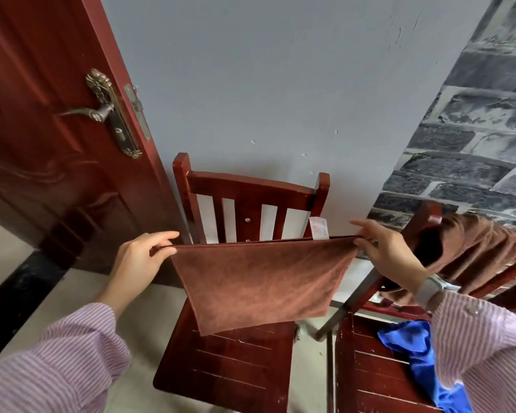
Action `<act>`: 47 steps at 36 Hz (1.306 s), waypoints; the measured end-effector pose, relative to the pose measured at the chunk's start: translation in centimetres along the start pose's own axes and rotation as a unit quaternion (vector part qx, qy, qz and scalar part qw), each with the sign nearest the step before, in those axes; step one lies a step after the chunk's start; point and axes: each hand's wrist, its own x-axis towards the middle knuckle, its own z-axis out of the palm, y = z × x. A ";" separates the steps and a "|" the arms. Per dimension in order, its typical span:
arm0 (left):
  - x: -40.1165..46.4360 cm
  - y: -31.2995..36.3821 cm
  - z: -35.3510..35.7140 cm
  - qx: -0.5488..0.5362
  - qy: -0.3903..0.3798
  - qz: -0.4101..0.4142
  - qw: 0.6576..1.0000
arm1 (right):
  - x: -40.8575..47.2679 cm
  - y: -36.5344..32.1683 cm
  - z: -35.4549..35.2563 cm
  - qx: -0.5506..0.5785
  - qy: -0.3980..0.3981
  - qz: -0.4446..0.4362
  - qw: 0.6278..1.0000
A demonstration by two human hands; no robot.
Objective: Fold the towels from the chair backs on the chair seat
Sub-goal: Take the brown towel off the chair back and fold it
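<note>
A brown towel [259, 281], doubled over, hangs stretched in the air above the seat [236, 365] of a red wooden chair. My left hand [143, 254] pinches its upper left corner. My right hand [385, 248] pinches the upper right corner, where a white label [318, 228] sticks up. The towel's lower edge reaches just over the seat's back part. Another brown towel [474, 248] is draped over the back of a second chair on the right, partly hidden by my right arm.
A crumpled blue cloth [414, 344] lies on the second chair's seat [370, 368] at lower right. A red door [42, 144] with a brass handle stands open on the left. The grey wall is right behind the first chair's back [251, 192].
</note>
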 end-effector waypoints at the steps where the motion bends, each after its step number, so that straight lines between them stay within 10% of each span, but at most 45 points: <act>1: 0.0 -0.3 0.1 0.016 -0.004 0.010 1.000 | 0.1 0.3 0.4 -0.015 -0.005 -0.011 1.000; 13: 1.3 -4.6 2.0 0.083 -0.009 -0.104 0.991 | 3.0 -0.5 5.8 -0.040 0.006 0.011 0.999; 26: -0.4 -9.2 2.5 0.031 0.034 -0.049 0.998 | 1.5 -1.4 10.9 -0.010 0.062 -0.003 0.998; 38: -18.3 -18.0 10.4 0.097 -0.263 -0.163 0.946 | -14.7 4.4 21.8 -0.067 -0.183 0.050 0.980; 47: -23.8 -22.2 16.2 0.029 -0.392 -0.316 0.863 | -21.5 7.8 28.7 -0.072 -0.395 0.264 0.877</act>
